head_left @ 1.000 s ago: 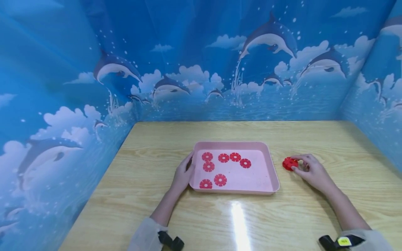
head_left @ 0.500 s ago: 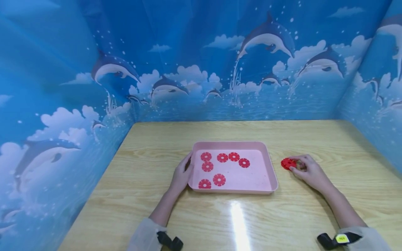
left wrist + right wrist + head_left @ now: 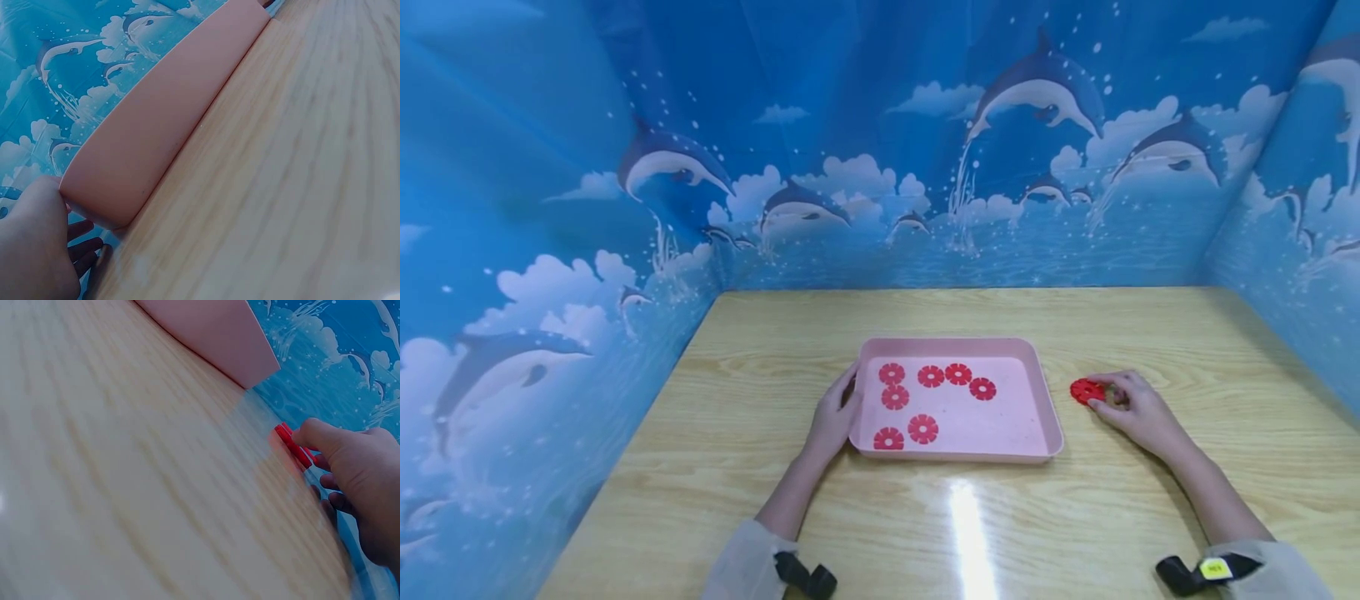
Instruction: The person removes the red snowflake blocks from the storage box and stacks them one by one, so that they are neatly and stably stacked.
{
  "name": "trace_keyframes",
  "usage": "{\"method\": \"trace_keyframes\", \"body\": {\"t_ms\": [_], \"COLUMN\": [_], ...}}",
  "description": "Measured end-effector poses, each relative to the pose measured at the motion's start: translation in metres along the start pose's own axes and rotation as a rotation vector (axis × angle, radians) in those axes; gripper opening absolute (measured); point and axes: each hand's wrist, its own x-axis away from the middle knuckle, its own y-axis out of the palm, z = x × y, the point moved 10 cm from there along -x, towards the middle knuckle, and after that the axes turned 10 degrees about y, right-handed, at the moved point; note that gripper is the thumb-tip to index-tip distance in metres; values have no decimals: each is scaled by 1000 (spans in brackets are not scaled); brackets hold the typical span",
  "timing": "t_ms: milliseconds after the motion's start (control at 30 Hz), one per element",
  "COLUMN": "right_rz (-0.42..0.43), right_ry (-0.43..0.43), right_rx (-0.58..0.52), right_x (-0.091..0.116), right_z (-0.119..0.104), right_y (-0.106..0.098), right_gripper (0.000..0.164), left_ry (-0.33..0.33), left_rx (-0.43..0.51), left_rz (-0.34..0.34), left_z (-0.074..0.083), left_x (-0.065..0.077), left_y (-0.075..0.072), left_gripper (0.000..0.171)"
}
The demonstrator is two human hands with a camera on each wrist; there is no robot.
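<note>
My left hand [image 3: 832, 417] grips the left wall of a shallow pink tray [image 3: 955, 457], with the thumb at its rim. In the left wrist view the fingers lie beside the tray's corner. Several flat red notched discs [image 3: 922, 429] with centre holes lie inside, mostly in the left half and along the back. To the right of the tray, my right hand [image 3: 1138, 414] pinches red notched discs [image 3: 1086, 392] between thumb and fingers. The right wrist view shows two red layers [image 3: 292, 448] close to the tabletop; the fingers partly cover them.
The tray stands on a light wood-grain table [image 3: 760, 350]. Blue dolphin-printed sheets [image 3: 865, 125] rise behind and at both sides of the table. A bright light reflection [image 3: 972, 533] falls in front of the tray.
The view has shifted slightly. My right hand and the red discs it pinches stay nearly in place beside the tray. My left hand keeps its hold on the tray.
</note>
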Motion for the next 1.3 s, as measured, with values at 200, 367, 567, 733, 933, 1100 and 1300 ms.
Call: {"method": "trace_keyframes", "body": {"t_ms": [200,367,567,733,933,1100,1300], "right_rz": [-4,-9,-25,-29,-25,-21,-20], "right_ry": [4,9,34,42,36,35,34], "right_rx": [3,14,18,21,25,31,35], "right_x": [0,0,0,0,0,1,0], "right_z": [1,1,2,2,1,2,4], "right_y": [1,1,2,2,2,2,3], "right_gripper": [32,32,33,34,34,34,33], "left_ry": [-2,-5,27,35,32,26,29], "left_rx": [0,2,-12,-18,-16,-15,-19], "left_rz": [-4,-3,6,10,10,8,3], "left_z": [-2,-2,3,5,4,3,4], "left_x": [0,0,-1,-1,-1,-1,-1], "left_y": [0,0,-1,-2,-2,-2,-1], "left_gripper": [46,45,44,43,43,43,44]}}
